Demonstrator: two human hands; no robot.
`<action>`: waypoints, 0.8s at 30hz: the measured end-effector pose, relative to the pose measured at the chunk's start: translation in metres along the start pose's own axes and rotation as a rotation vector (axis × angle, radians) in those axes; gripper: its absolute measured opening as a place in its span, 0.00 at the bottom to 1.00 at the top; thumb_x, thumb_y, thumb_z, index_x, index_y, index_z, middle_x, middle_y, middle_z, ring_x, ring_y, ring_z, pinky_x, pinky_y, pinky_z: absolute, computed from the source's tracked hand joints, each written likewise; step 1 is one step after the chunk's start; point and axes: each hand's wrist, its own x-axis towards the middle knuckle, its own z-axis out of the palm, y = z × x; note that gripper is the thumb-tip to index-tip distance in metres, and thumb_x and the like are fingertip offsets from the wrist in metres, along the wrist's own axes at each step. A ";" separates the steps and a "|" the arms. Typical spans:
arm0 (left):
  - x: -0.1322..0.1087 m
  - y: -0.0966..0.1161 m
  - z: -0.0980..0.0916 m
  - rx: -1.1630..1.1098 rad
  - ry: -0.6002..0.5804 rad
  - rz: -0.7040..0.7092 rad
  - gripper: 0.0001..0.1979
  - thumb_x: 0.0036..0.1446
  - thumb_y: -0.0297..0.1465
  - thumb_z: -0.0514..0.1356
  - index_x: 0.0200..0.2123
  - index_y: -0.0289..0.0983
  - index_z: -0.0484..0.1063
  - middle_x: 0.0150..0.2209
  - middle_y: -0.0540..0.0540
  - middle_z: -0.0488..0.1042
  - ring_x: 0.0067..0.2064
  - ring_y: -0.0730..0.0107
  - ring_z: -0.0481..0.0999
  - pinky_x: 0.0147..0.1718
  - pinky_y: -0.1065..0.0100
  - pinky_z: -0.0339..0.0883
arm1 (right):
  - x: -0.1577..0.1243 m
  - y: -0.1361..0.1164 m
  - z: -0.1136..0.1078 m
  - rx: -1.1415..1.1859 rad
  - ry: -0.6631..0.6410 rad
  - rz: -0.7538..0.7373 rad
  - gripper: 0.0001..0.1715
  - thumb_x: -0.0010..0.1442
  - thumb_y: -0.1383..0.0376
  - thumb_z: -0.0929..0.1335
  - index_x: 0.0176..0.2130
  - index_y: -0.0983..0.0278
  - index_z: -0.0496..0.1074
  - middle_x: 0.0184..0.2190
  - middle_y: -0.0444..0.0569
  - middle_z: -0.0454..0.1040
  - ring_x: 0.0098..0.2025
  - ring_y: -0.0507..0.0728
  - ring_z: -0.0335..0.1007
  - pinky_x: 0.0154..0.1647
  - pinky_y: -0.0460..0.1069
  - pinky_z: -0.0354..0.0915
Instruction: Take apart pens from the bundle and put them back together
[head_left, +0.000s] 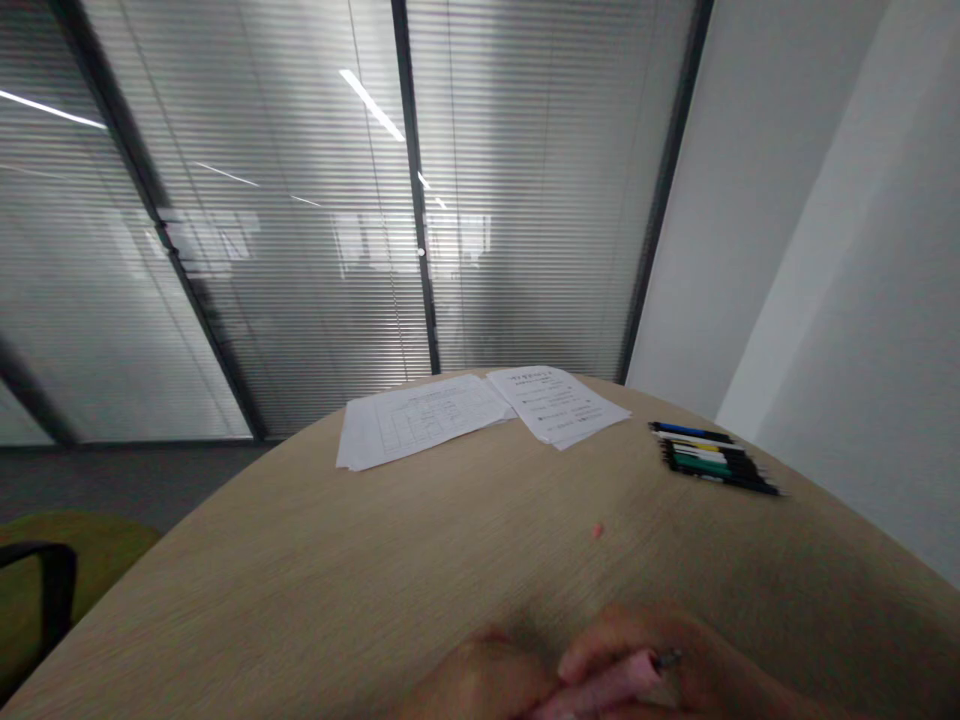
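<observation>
At the bottom edge of the head view, both of my hands are close together over the near side of the table. A pink pen (pixel 600 690) with a metallic end pointing right lies across them. My right hand (pixel 664 640) is closed around it, fingers curled over its upper side. My left hand (pixel 480 680) is blurred and bent into a closed shape at the pen's lower left end, partly cut off by the frame. A small pinkish-red piece (pixel 598 530) lies on the table beyond my hands.
Printed sheets (pixel 435 415) and a second stack of papers (pixel 559 405) lie at the far side of the round wooden table (pixel 337 560). Several pens (pixel 709 458) are lined up at the right. A green chair (pixel 112 540) stands at left.
</observation>
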 end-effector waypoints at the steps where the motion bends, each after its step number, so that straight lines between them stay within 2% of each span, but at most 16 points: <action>1: -0.001 0.009 -0.009 0.091 0.000 -0.023 0.19 0.54 0.46 0.48 0.23 0.39 0.67 0.22 0.51 0.66 0.25 0.73 0.65 0.28 0.73 0.59 | 0.002 0.002 -0.005 -0.054 0.021 0.012 0.16 0.53 0.58 0.64 0.41 0.62 0.70 0.32 0.48 0.75 0.31 0.52 0.69 0.33 0.45 0.64; 2: -0.001 0.017 -0.019 0.183 0.006 -0.057 0.18 0.56 0.43 0.46 0.26 0.38 0.67 0.25 0.49 0.68 0.28 0.72 0.66 0.29 0.73 0.59 | 0.005 0.006 -0.010 -0.125 0.042 0.022 0.18 0.51 0.62 0.66 0.43 0.62 0.68 0.34 0.48 0.74 0.31 0.52 0.69 0.34 0.45 0.64; 5: 0.004 0.030 -0.048 0.404 0.153 -0.184 0.14 0.57 0.35 0.46 0.28 0.36 0.68 0.27 0.49 0.69 0.31 0.71 0.67 0.31 0.73 0.59 | 0.015 0.026 -0.033 -0.455 0.084 0.014 0.20 0.49 0.70 0.66 0.44 0.63 0.67 0.37 0.49 0.71 0.33 0.53 0.68 0.39 0.48 0.64; 8: 0.010 0.023 -0.071 0.495 0.246 -0.262 0.13 0.56 0.33 0.47 0.27 0.36 0.67 0.25 0.50 0.68 0.29 0.71 0.67 0.29 0.72 0.58 | 0.023 0.054 -0.054 -0.754 0.174 0.047 0.14 0.52 0.72 0.64 0.41 0.66 0.69 0.38 0.54 0.69 0.40 0.57 0.65 0.43 0.53 0.62; 11: 0.013 0.009 -0.083 0.492 0.291 -0.311 0.12 0.55 0.32 0.47 0.28 0.35 0.67 0.23 0.51 0.68 0.26 0.72 0.66 0.26 0.73 0.57 | 0.027 0.075 -0.063 -0.831 0.144 0.090 0.14 0.55 0.68 0.64 0.43 0.66 0.69 0.40 0.55 0.68 0.41 0.57 0.66 0.43 0.53 0.62; 15: 0.012 -0.002 -0.083 0.541 0.283 -0.320 0.11 0.55 0.31 0.48 0.30 0.35 0.68 0.25 0.51 0.68 0.28 0.72 0.66 0.27 0.72 0.57 | 0.029 0.085 -0.059 -0.832 0.078 0.071 0.14 0.54 0.71 0.64 0.41 0.66 0.70 0.36 0.53 0.70 0.38 0.56 0.67 0.39 0.50 0.64; 20: 0.009 -0.004 -0.071 0.614 0.262 -0.229 0.11 0.56 0.30 0.48 0.34 0.36 0.69 0.30 0.47 0.71 0.33 0.69 0.67 0.32 0.69 0.59 | 0.032 0.092 -0.052 -0.745 0.161 0.062 0.09 0.49 0.74 0.65 0.31 0.65 0.73 0.27 0.47 0.72 0.30 0.53 0.68 0.34 0.47 0.63; 24: 0.008 -0.004 -0.063 0.620 0.219 -0.240 0.11 0.56 0.30 0.48 0.34 0.36 0.70 0.30 0.47 0.72 0.33 0.68 0.68 0.33 0.69 0.59 | 0.033 0.090 -0.054 -0.566 0.222 0.118 0.07 0.51 0.70 0.65 0.30 0.65 0.73 0.26 0.47 0.74 0.29 0.53 0.69 0.32 0.47 0.63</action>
